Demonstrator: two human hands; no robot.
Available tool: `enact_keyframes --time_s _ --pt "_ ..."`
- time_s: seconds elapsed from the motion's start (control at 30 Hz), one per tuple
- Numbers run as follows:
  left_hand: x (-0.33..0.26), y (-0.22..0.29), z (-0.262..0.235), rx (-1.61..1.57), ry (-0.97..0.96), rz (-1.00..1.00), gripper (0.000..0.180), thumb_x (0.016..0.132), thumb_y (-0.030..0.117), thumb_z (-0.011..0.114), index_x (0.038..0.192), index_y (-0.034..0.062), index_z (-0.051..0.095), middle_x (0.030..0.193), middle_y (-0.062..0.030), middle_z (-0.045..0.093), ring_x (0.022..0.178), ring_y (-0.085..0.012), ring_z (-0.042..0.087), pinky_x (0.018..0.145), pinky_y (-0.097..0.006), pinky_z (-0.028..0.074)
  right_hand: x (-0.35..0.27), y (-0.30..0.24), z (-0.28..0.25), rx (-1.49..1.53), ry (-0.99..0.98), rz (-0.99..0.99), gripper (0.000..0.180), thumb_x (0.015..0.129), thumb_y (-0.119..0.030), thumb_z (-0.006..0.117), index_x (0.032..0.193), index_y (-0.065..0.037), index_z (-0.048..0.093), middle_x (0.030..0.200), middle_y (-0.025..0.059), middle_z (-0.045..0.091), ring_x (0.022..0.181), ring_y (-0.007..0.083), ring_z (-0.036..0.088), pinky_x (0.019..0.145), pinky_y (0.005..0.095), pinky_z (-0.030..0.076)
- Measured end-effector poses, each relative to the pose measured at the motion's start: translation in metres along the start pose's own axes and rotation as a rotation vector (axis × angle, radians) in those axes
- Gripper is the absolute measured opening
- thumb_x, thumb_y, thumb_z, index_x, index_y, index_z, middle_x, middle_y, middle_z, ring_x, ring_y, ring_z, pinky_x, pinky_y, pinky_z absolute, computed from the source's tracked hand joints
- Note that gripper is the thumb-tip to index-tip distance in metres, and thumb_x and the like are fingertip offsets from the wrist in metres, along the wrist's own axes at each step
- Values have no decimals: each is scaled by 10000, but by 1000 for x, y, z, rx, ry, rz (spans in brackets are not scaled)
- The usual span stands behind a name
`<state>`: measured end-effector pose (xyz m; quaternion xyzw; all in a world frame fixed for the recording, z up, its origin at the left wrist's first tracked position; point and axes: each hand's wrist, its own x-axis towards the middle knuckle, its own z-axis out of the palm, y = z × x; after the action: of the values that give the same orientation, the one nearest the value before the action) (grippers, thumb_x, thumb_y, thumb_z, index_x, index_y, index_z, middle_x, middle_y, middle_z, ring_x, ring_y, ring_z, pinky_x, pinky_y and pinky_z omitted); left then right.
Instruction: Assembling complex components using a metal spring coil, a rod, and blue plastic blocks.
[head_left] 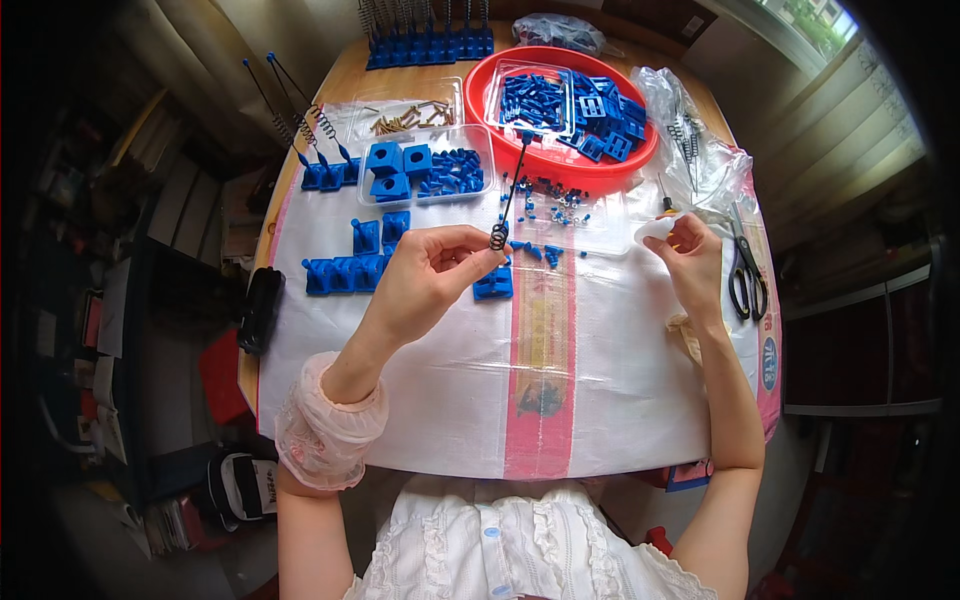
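Note:
My left hand is closed in a pinch on a black coil spring. From the spring a thin dark rod rises, tilted, to a blue tip. In my right hand, held apart at the right, is a small white rounded object; its kind is partly hidden by the fingers. A dark and yellowish piece with a thin point shows just above it. Under my left fingers lies a blue base piece, and more blue base pieces stand left of the hand, partly covered by it.
A red basin holds many blue parts. Near it are a clear box of blue blocks and small pieces, brass screws, finished spring stands, black-handled scissors, a plastic bag and a black case.

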<state>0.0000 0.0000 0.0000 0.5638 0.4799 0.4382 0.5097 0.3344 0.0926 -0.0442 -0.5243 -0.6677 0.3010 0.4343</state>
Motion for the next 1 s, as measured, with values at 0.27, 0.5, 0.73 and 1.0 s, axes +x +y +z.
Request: enact_keyframes --time_s 0.27,0.5,0.73,1.0 --pt "0 0 -3 22 -5 3 198 933 118 647 1052 -19 727 967 -91 731 901 -122 671 827 -237 509 -4 -5 4 -67 -8 -9 157 757 15 748 893 7 669 846 55 715 682 100 639 612 253 491" --pt "0 -1 -1 12 0 5 194 934 113 651 1051 -22 726 973 -93 729 898 -124 673 833 -237 515 -3 -6 3 -97 3 -18 173 757 -2 756 912 1 680 819 37 697 669 91 605 601 241 469" --pt "0 0 0 14 8 -6 208 928 103 661 1074 -34 720 989 -106 733 925 -133 681 856 -249 524 -1 -22 -9 187 -21 -7 253 889 -117 706 1090 31 668 923 28 676 796 79 582 673 227 459" --pt "-1 0 0 31 -1 -13 215 931 101 658 1079 -43 717 1000 -112 733 936 -136 682 875 -252 523 -6 -42 -17 772 -172 359 260 946 -262 600 1063 -30 611 726 -3 515 549 54 459 467 211 322"
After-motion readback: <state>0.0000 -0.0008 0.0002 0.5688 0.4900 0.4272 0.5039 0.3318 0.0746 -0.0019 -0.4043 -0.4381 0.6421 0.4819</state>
